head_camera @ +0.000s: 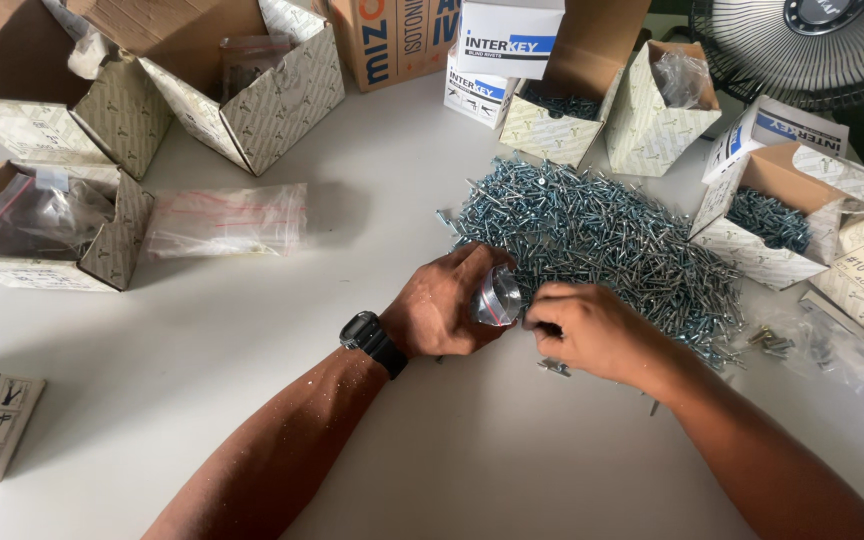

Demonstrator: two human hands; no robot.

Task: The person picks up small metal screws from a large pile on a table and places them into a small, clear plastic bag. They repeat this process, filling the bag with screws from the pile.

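Head: white table (252, 330), boxes (252, 90), fan (812, 50)

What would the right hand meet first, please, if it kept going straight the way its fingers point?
The right hand points left toward the small clear bag held in the left hand. It would probably meet that bag's mouth first; they look almost touching, though depth is unclear.

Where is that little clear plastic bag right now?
In the head view, centre: the small clear bag is held in the left hand, beside the right hand, at the near edge of the rivet pile.
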